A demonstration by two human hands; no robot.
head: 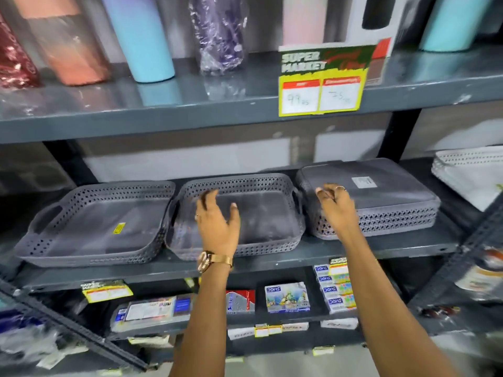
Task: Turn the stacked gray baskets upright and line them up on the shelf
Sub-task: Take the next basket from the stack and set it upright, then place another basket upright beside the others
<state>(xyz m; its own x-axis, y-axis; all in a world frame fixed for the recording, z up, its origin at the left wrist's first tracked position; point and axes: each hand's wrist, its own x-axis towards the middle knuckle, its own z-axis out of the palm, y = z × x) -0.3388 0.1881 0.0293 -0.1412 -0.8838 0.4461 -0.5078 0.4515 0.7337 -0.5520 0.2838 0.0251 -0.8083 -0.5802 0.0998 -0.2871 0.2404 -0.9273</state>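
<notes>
Gray baskets on the middle shelf (381, 247): two upright (95, 221) (261, 210) at centre-left, an upside-down stack (381, 197) at centre-right; my left hand (217, 227) and right hand (337, 208) hover, fingers spread, gripping nothing

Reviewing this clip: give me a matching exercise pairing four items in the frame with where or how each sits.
Items:
1. gray perforated basket with yellow sticker
2. gray basket stack with white label
3. left hand
4. light blue tumbler

States:
A. on the upper shelf
B. upside down, right end of the middle shelf
C. over the middle upright basket
D. upright, left end of the middle shelf

Pairs: 1-D, 2-B, 3-C, 4-A
</notes>
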